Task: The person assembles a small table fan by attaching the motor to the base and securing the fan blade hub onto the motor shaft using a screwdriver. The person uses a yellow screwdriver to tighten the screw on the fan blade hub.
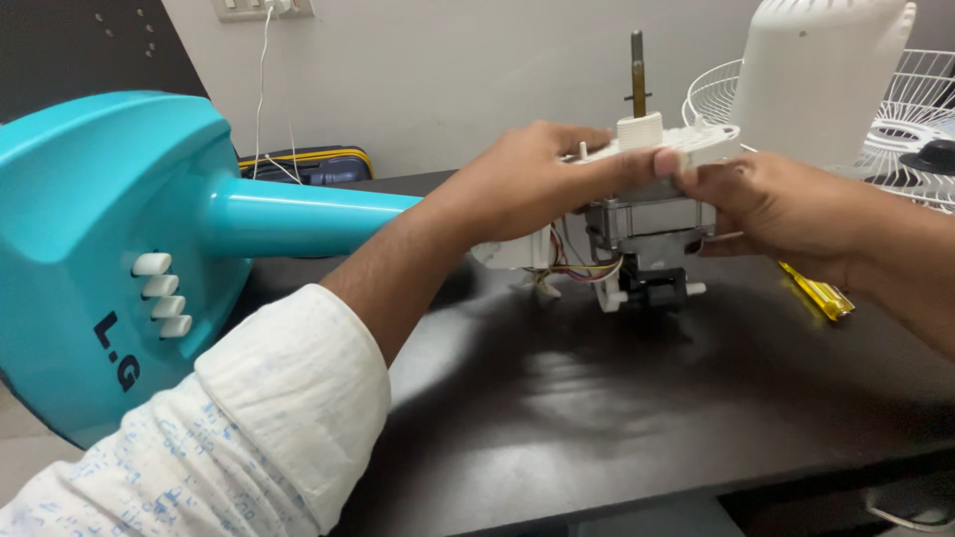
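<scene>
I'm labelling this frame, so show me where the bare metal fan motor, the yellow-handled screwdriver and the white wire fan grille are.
Bare metal fan motor [652, 227], head view, on its metal side.
Yellow-handled screwdriver [818, 293], head view, on the clear yellow handle.
White wire fan grille [920, 89], head view, on the wires at right.

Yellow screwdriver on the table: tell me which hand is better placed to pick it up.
Probably the right hand. The yellow screwdriver lies just beneath its wrist on the dark table. The left hand grips the fan motor from the far side, across the assembly.
</scene>
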